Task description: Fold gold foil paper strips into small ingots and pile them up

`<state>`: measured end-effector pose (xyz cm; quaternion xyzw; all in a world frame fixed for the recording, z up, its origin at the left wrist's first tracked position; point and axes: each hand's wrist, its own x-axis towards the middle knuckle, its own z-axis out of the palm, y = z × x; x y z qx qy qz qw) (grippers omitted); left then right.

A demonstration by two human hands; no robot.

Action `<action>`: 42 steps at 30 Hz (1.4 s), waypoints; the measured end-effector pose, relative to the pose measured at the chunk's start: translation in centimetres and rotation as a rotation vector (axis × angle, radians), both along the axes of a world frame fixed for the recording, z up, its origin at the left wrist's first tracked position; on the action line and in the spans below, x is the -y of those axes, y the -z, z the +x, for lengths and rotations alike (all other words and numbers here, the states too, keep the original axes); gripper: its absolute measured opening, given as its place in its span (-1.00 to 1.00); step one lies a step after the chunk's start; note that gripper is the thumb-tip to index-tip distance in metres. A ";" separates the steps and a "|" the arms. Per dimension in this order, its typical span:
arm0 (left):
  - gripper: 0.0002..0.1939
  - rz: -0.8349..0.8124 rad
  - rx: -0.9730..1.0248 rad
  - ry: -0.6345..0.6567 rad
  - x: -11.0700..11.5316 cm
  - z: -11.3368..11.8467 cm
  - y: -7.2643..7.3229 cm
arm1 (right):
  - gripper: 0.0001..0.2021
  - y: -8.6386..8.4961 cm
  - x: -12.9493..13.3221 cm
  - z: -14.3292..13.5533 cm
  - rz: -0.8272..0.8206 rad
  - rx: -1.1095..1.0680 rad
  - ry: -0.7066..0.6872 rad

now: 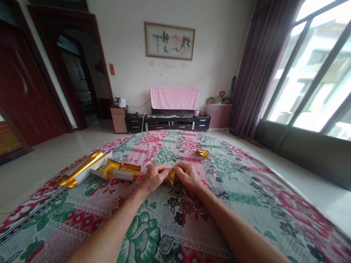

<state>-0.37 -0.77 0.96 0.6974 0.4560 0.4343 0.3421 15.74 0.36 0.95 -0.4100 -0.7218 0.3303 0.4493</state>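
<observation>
Between my two hands is a small piece of gold foil paper (172, 177), pinched at its upper edge and pointing downward. My left hand (155, 177) grips it from the left with thumb and fingers together. From the other side my right hand (188, 175) pinches it, fingertips close to the left ones. Past my right hand lies a folded gold foil shape (203, 153) on the cloth. To the left rest curled sheets of gold foil paper (131, 168) with white backing, one long roll (90, 164) slanting behind the other.
A flowered red, green and grey cloth (241, 212) covers the round table. Beyond it stand a low black cabinet (134, 124) and a pink cloth (174, 97) draped over something wide. Windows and a purple curtain (255, 73) are on the right, a dark red door (27, 80) on the left.
</observation>
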 end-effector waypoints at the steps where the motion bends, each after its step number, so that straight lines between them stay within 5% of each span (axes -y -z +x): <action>1: -0.75 -0.038 0.023 0.014 0.0 0.0 0.0 | -0.74 0.0 -0.1 0.0 -0.001 -0.019 0.006; 8: -0.80 -0.197 0.165 0.023 0.0 -0.1 -0.2 | -0.74 0.5 -0.4 -0.2 -0.040 -0.150 -0.103; 42: -0.71 -0.134 0.080 -0.027 -0.6 0.1 0.8 | -0.80 0.2 -0.3 -0.2 -0.024 -0.190 -0.058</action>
